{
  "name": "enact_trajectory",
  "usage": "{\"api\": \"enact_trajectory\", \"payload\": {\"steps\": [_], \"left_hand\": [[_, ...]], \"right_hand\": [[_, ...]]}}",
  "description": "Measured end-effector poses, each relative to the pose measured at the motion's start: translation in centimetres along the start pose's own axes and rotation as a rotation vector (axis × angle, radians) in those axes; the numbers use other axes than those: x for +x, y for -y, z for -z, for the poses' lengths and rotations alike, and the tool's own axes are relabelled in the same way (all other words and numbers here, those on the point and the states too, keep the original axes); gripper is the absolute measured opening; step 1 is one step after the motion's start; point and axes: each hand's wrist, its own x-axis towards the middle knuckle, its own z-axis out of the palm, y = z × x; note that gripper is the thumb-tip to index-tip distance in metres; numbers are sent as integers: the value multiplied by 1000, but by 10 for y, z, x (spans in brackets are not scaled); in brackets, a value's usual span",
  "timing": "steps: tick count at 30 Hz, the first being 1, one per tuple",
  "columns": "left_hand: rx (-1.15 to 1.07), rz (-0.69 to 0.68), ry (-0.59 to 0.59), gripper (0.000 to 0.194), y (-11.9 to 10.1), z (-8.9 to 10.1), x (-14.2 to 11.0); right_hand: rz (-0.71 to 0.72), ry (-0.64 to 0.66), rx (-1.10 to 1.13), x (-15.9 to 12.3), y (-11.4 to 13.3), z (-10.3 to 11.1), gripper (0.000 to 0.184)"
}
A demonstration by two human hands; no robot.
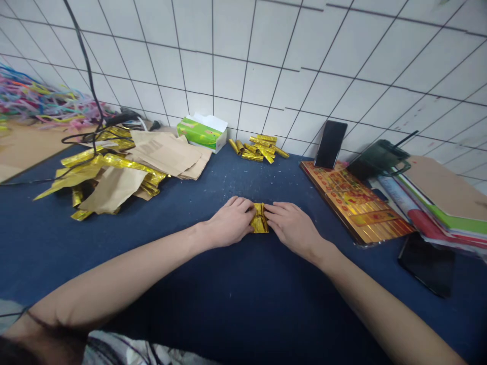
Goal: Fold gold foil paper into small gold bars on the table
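A small piece of gold foil paper, creased and partly folded, lies on the dark blue table between my hands. My left hand grips its left side with the fingers curled and the thumb at the lower edge. On the opposite side, my right hand holds the right edge between its fingertips, the fingers close together. The undersides of the fingertips are hidden. Beyond the hands, against the tiled wall, lies a pile of rolled gold foil tubes.
Gold foil scraps and brown paper sheets lie left, with a black cable across them. A green tissue box stands behind. On the right are an upright phone, gold-red packs, a dark mug and a tablet-like device.
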Motion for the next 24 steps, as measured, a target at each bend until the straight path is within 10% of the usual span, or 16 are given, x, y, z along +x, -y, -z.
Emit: {"api": "enact_trajectory", "payload": {"steps": [14,24], "left_hand": [[43,-52,26,26,-6,-2,-2],[-66,-72,46,31,3,7,-1]], "right_hand": [[-117,40,-13,2,9,5,18],[60,-21,95,0,-16,-2,24]]}}
